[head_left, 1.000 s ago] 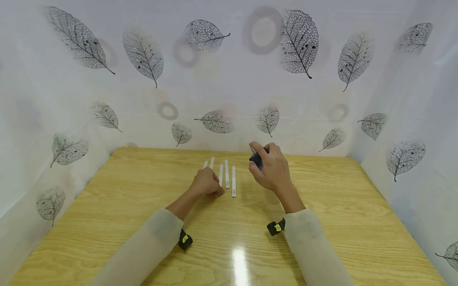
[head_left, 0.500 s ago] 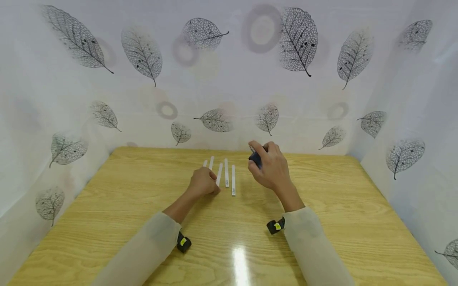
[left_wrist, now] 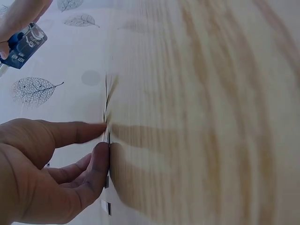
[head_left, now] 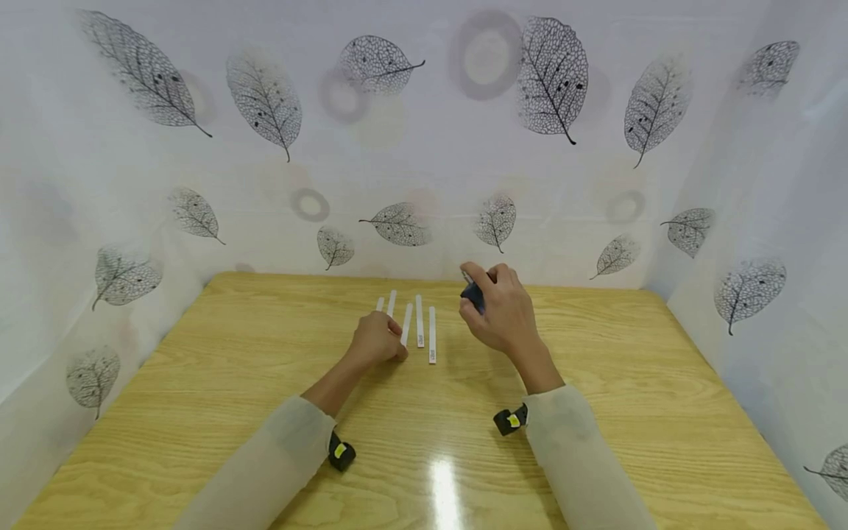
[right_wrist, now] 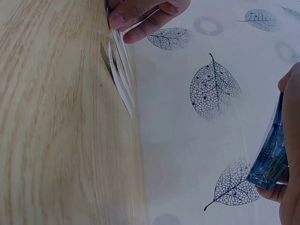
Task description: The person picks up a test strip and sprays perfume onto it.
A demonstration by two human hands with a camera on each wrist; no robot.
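Several narrow white paper strips lie side by side near the table's far edge. My left hand (head_left: 377, 337) pinches the near end of the middle paper strip (head_left: 407, 324) between thumb and fingertips, low against the wood. Two strips to its left are partly hidden behind this hand. To its right lie another strip (head_left: 419, 321) and the rightmost strip (head_left: 433, 335), both with small print at the near end. My right hand (head_left: 506, 313) holds a dark blue glass spray bottle (left_wrist: 27, 46) up above the table, index finger over its top. The right wrist view shows the bottle tilted.
The wood-grain table (head_left: 596, 412) reaches back to a pale cloth backdrop (head_left: 424, 147) printed with dark leaves, which also encloses both sides. Small black wrist cameras sit under the left cuff (head_left: 341, 453) and right cuff (head_left: 509, 421).
Between the first and second frames my left hand shifted slightly left, and the near end of the middle strip swung left with it. Since then it stays put; my right hand holds still.
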